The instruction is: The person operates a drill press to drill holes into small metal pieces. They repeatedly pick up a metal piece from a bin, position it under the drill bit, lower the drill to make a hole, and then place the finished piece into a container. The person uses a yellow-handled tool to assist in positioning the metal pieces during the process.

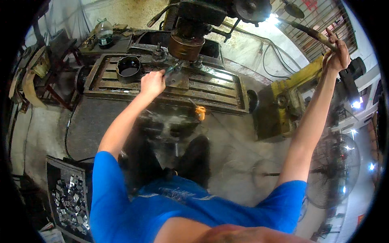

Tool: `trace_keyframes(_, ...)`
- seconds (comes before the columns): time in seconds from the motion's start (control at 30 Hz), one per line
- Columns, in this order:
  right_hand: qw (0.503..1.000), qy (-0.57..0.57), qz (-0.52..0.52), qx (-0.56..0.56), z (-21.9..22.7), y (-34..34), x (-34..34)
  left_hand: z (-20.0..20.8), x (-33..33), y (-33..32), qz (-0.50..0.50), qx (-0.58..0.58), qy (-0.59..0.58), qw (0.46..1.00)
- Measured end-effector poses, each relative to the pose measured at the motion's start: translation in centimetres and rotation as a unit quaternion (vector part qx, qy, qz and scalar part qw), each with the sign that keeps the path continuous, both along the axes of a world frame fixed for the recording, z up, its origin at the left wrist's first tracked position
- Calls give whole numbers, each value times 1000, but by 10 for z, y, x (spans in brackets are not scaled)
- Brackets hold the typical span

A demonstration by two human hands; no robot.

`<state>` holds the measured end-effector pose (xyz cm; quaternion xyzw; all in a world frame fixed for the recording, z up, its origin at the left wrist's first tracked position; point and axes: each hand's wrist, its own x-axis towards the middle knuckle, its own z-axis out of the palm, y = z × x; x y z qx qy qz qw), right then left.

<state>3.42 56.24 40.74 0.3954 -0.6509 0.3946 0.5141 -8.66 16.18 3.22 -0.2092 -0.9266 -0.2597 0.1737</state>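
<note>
1. Nearest the camera was the person's own blue shirt (178,202), with both bare arms reaching up and away from it.
2. Low on the left sat a dark crate (52,170) filled with small shiny metal pieces (71,200).
3. On the right, near the floor, stood a round wire-caged fan (334,170).
4. Between the arms, the grey floor was dusted with metal swarf below the machine, and a small orange object (200,112) hung at the front edge of the tabletop.
5. The left hand (152,83) lay on the slotted tabletop (210,87) of a drill press, its grip closed on a small flat metal plate (177,77) that rested on the tabletop right under the spindle (185,45).
6. Just left of that hand, a dark round cup (128,69) stood on the same tabletop, apart from the plate.
7. The right hand (337,54) was raised high to the right, its grip wrapped shut around the long feed lever (310,32) of the machine.
8. Below that hand, a yellow machine body (291,91) stood beside the tabletop.
9. Farthest back on the left, a clear plastic bottle (105,33) stood on a cluttered rear bench.
</note>
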Motion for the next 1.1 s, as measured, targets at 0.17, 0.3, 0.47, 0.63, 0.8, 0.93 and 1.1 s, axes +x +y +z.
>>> trace_keyframes(0.17,997,-51,-29,-49,-13,-14,8,12,13,-42,1,41,29,999)
trace_keyframes(0.3,991,-31,-92,-90,-50,-28,25,12,8,-92,53,57,58,995)
trace_keyframes(0.47,981,-145,-82,-103,-213,-39,56,5,-18,-133,146,-12,123,982)
trace_keyframes(0.63,782,-582,-20,-221,-385,-90,69,-15,-37,-146,115,-127,82,982)
trace_keyframes(0.8,724,-663,-118,-153,-506,-96,49,-1,-22,-143,91,-148,49,984)
trace_keyframes(0.93,647,-725,-53,-228,-540,-112,27,24,-5,-148,109,-135,70,982)
trace_keyframes(1.1,712,-684,-108,-117,-567,-104,17,30,53,-96,-27,5,12,1000)
